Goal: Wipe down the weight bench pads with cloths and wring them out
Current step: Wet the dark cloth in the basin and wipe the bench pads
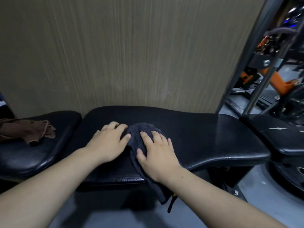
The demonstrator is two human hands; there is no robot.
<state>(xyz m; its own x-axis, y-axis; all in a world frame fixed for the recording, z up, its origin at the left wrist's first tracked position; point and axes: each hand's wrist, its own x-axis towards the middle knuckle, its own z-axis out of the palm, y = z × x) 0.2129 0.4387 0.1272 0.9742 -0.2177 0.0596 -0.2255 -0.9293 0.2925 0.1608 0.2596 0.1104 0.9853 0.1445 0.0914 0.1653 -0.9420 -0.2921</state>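
Here we work on the long black bench pad [205, 137], which lies across the view in front of a wood-grain wall panel [123, 55]. Its surface is shiny, with a fine leather-like grain. The dark grey cloth [141, 127] sits in the middle of this pad, bunched a little under our hands, and its lower part hangs over the near edge of the pad. The cloth has a small waffle-like weave. Our right hand [156, 153] lies flat on top of it with the fingers nearly straight and slightly spread, pressing it down. Our left hand [108, 142] is also flat and relaxed, partly on the bare pad, with the fingertips touching the left edge of the cloth. To the left, on a smaller black seat pad [41, 153], a crumpled brown cloth [24, 130] lies alone, well apart from our hands. On the right another black pad [279, 135] carries a small white mark [278, 128], like a zigzag, too blurred to read. Behind it stands an orange machine frame [279, 83].
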